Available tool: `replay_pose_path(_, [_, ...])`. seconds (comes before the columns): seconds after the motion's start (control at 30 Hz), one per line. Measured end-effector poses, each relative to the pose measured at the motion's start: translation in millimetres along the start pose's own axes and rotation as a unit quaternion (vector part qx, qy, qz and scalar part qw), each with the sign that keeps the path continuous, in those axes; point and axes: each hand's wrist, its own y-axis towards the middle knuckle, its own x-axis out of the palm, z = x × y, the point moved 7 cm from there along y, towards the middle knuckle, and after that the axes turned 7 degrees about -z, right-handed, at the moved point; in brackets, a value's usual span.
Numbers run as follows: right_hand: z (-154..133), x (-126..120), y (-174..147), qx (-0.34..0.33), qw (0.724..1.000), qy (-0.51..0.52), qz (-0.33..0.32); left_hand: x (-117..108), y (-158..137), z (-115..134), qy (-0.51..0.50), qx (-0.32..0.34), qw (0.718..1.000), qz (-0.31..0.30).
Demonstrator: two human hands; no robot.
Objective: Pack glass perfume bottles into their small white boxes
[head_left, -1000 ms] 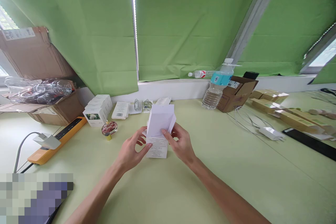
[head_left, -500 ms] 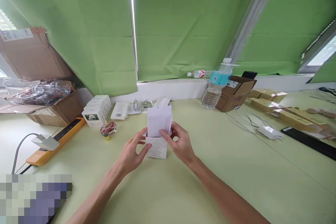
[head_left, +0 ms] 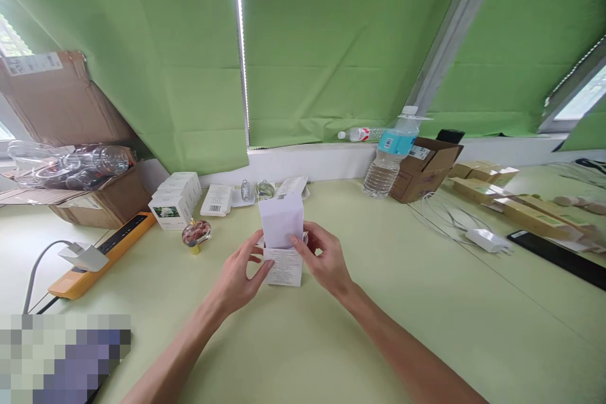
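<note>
A small white cardboard box [head_left: 285,267] with printed text stands upright on the table in front of me. From its top rises a plain white card piece [head_left: 282,221], leaning slightly to the left. My left hand [head_left: 242,270] holds the box by its left side, thumb on the front face and fingers behind. On the other side, my right hand [head_left: 326,257] grips the card piece with the thumb on its front; the fingers curl behind the right edge, partly hidden. What lies inside the box cannot be seen.
Left of the hands are a round perfume bottle [head_left: 197,231], white boxes [head_left: 171,205] and an orange power strip [head_left: 101,259]. Behind lie white packs [head_left: 216,200] and glass bottles [head_left: 265,189]. A large water bottle [head_left: 383,161], carton [head_left: 419,170] and charger [head_left: 487,240] are at right.
The white card piece has tilted left and shifted a little left above the box opening. Both hands stay almost in the same place.
</note>
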Motion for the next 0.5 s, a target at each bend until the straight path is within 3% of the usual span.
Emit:
replay_pose_path(0.2, [-7.4,-0.1,-0.8,-0.035,0.999,-0.007,-0.008,-1.2,0.8,3.8,-0.013,0.007,1.000,-0.002])
replay_pose_path(0.5, [-4.6,-1.1,-0.6,-0.017,1.000,-0.001,-0.001,-2.0,0.7,1.7,-0.013,0.005,1.000,0.011])
